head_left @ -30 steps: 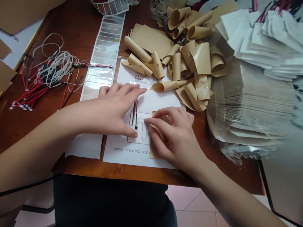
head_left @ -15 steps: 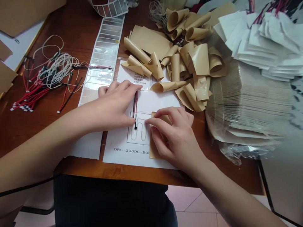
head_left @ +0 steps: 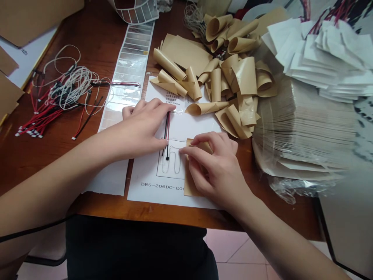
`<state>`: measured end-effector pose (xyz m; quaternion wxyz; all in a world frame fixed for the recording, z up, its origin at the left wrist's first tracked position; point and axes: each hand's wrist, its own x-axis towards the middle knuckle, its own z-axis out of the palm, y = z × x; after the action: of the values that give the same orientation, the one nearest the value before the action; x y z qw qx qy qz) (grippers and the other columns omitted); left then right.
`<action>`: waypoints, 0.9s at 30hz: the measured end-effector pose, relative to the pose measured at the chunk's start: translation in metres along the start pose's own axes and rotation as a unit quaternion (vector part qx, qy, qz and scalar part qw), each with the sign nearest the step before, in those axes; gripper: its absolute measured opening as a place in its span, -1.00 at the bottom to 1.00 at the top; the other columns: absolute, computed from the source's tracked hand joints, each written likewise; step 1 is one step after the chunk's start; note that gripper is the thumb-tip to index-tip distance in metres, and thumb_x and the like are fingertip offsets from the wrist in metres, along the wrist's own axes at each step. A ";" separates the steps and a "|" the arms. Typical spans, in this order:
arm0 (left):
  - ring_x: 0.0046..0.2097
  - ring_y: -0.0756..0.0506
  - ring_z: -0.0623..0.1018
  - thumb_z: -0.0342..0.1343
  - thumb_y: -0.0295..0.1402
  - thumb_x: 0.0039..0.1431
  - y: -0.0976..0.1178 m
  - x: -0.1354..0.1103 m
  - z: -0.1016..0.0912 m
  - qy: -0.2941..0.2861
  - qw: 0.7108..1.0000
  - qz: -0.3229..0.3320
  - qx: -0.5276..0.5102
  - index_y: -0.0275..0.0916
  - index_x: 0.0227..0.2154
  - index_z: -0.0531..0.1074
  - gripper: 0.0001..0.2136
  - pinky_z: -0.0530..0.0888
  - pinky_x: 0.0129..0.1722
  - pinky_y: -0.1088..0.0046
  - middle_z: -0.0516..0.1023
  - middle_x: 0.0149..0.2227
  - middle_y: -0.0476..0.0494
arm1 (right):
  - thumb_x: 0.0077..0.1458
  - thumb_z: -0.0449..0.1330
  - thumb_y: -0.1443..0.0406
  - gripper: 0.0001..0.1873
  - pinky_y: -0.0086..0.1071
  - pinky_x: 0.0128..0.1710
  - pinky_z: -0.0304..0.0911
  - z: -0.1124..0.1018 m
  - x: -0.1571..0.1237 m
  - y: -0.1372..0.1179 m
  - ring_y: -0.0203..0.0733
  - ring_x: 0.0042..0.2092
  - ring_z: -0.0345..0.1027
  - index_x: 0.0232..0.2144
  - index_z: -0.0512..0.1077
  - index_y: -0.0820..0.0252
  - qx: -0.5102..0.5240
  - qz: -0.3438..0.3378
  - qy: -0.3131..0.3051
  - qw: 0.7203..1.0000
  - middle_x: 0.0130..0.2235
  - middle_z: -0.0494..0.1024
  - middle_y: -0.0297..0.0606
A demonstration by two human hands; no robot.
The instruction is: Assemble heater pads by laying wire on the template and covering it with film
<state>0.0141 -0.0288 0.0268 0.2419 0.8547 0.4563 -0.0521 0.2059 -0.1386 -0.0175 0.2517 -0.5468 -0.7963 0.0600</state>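
Observation:
My left hand (head_left: pixel 145 126) lies palm down, fingers and thumb spread, over a red-and-black wire lead (head_left: pixel 168 126). Its thumb tip touches the lead's black-sleeved end, beside a thin looped wire (head_left: pixel 175 161). That wire rests within the rectangle drawn on a white printed sheet (head_left: pixel 151 194). At the loop's upper right, my right hand (head_left: pixel 217 167) presses an index fingertip down, with the thumb apart from it. Beneath the right hand is a piece of brown paper (head_left: pixel 190 186), mostly covered by it. The lead's upper end is hidden under my left fingers.
A tangle of white, red and black wires (head_left: pixel 70 89) lies at left, beside a strip of clear labels (head_left: pixel 132 58). Rolled brown papers (head_left: pixel 215 83) are heaped behind. To the right stands a plastic-wrapped paper stack (head_left: pixel 314 128), topped with white pieces (head_left: pixel 317 54).
The left thumb has shifted slightly, and a second black end now shows below it. The right hand keeps its place. The whole view has moved a little.

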 end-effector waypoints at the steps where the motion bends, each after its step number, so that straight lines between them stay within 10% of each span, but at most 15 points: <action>1: 0.28 -0.39 0.27 0.10 -0.21 0.13 0.000 0.000 0.000 0.002 1.000 0.001 0.000 -0.09 0.36 0.15 -0.30 0.19 0.23 -0.05 0.31 0.25 -0.28 | 0.23 0.13 0.42 -0.79 -0.10 -0.11 0.08 0.000 0.000 0.000 0.00 -0.05 0.29 -0.22 0.56 0.13 -0.001 0.001 -0.001 1.000 -0.11 0.47 -0.14; 27: 0.26 -0.41 0.26 0.15 -0.09 0.08 0.001 -0.001 0.004 0.023 1.000 0.008 -0.012 -0.06 0.32 0.19 -0.28 0.21 0.17 -0.02 0.32 0.21 -0.26 | 0.25 0.20 0.30 -0.88 -0.03 -0.02 0.14 -0.005 0.001 0.002 0.00 -0.03 0.36 -0.18 0.53 0.08 0.049 0.026 -0.014 0.998 -0.12 0.48 -0.17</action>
<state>0.0150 -0.0315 0.0241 0.2421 0.8565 0.4551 -0.0249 0.2096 -0.1379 -0.0140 0.2651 -0.5534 -0.7814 0.1129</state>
